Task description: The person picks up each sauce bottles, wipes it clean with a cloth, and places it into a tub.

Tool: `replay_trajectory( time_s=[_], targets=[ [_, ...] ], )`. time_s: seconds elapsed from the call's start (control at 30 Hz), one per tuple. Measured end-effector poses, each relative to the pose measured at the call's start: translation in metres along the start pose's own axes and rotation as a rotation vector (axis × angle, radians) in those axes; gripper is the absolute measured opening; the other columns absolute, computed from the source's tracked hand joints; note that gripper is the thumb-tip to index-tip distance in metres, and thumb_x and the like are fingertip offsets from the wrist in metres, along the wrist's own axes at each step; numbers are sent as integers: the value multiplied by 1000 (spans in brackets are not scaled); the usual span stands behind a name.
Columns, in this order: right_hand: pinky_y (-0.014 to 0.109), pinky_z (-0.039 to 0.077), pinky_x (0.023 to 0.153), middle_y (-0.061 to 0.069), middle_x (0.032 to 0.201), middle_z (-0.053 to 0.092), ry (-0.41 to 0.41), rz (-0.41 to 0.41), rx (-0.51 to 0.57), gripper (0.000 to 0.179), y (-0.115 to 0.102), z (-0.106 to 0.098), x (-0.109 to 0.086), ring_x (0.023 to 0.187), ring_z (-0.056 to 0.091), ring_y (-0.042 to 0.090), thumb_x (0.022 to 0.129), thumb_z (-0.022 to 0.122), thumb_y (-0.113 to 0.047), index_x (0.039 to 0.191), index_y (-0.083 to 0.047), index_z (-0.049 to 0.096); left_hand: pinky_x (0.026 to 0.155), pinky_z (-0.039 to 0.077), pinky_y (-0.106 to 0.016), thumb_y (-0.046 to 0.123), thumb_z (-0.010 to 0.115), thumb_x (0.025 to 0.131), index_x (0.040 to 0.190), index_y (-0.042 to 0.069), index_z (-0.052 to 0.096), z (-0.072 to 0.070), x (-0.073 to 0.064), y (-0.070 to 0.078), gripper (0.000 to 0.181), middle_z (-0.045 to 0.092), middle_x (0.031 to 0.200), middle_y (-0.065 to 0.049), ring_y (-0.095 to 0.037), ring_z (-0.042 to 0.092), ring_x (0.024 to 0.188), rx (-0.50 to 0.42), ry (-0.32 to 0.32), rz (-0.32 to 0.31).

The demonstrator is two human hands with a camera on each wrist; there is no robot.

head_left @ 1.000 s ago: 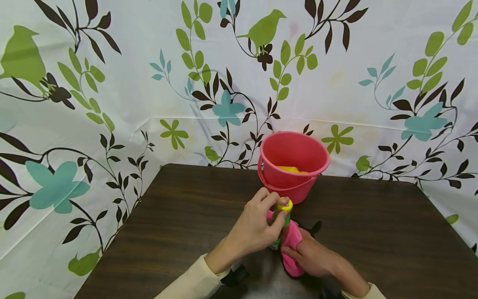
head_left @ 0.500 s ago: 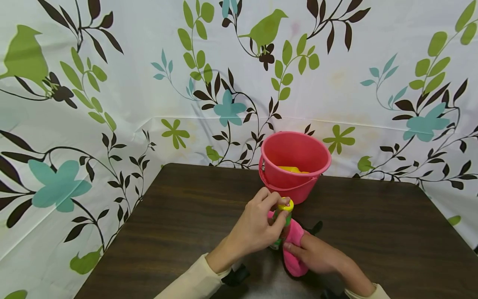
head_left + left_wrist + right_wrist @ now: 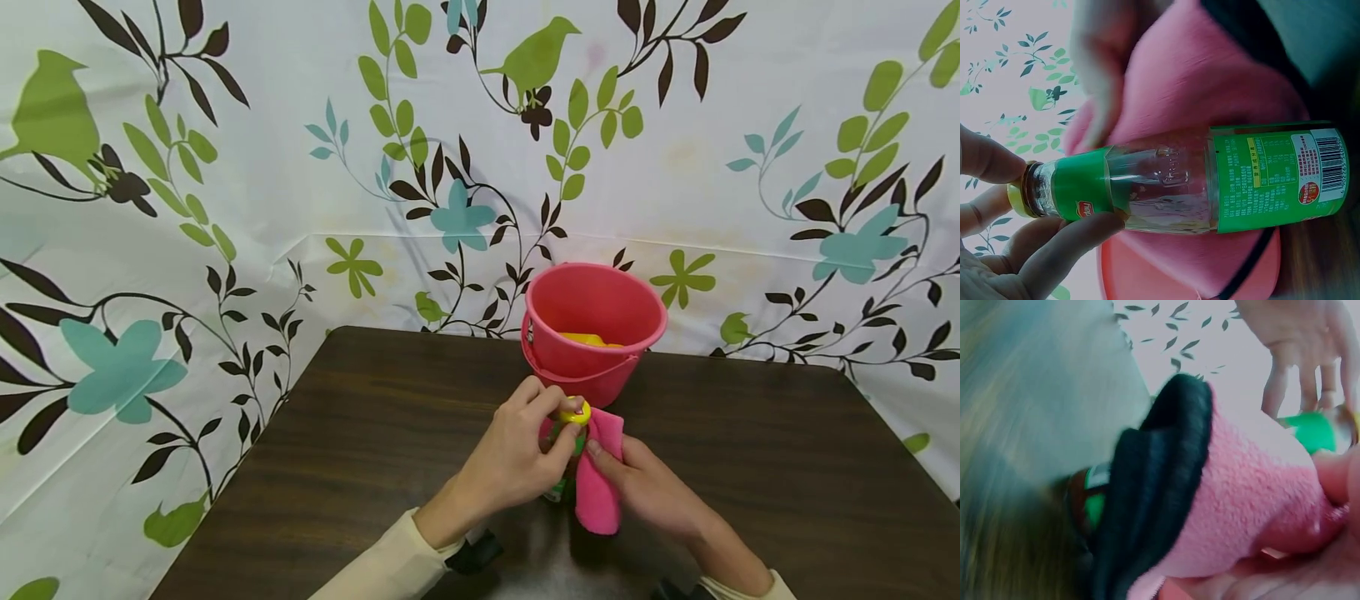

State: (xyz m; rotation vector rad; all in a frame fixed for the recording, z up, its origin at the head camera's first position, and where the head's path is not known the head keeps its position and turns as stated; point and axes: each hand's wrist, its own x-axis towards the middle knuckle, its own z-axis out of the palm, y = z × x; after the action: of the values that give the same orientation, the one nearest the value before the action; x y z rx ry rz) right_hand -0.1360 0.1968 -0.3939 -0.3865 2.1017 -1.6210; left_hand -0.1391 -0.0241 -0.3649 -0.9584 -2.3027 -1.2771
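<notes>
A glass bottle (image 3: 1172, 181) with green labels and a yellow cap (image 3: 579, 412) stands upright on the dark wooden table (image 3: 420, 392). My left hand (image 3: 517, 446) holds it by the cap and neck between thumb and fingers. A pink cloth (image 3: 600, 492) with black edging (image 3: 1172, 462) is in my right hand (image 3: 663, 492), gripped between thumb and fingers. The cloth lies beside and behind the bottle in the left wrist view; whether it touches the glass all along cannot be told. In the head view my left hand and the cloth hide much of the bottle.
A pink bucket (image 3: 581, 360) with its handle lowered stands just behind the hands, near the table's back edge. Something yellow (image 3: 588, 339) lies inside it. A white curtain (image 3: 262, 183) with leaf and bird prints hangs behind and to the left of the table.
My right hand has shifted up and slightly right with the cloth, which now hangs straighter along the bottle's right side. My left hand keeps its hold on the bottle top.
</notes>
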Motion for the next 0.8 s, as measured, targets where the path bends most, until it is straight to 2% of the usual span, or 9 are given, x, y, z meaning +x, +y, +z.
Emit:
replay_trajectory(
  time_s=[0.13,0.27,0.43,0.63,0.8],
  targets=[
    [35,60,87,16,122,64,81,-70,24,52,-12,5,-4,107,65,24,113,48,-35,150,1,44,66,52,-18,11,75,92,108,11,69,-1,0,1,16,56,97,-6,-17,57,77,6,2,4],
    [33,62,82,14,114,67,165,-122,58,49,-21,9,-9,99,70,20,114,46,-33,145,5,45,68,57,-24,11,76,92,106,11,68,-2,0,1,16,57,98,-7,-17,58,79,16,3,1],
    [31,63,82,8,114,66,250,-161,124,49,-28,14,-15,100,71,18,114,44,-34,149,1,43,70,59,-24,11,76,91,104,11,68,-2,1,0,15,58,103,-4,-19,61,82,14,-3,-6],
    [30,63,85,2,121,64,349,-247,254,43,-30,18,-20,109,68,20,116,39,-29,150,-3,39,66,49,-16,12,76,92,101,13,67,0,0,-1,13,55,98,-6,-19,58,76,40,8,-4],
    [32,64,84,2,121,63,375,-349,330,35,-30,18,-22,107,67,19,116,38,-26,147,-9,43,65,46,-16,13,74,93,101,13,67,0,0,1,11,54,94,-8,-21,58,75,48,11,1]
  ],
)
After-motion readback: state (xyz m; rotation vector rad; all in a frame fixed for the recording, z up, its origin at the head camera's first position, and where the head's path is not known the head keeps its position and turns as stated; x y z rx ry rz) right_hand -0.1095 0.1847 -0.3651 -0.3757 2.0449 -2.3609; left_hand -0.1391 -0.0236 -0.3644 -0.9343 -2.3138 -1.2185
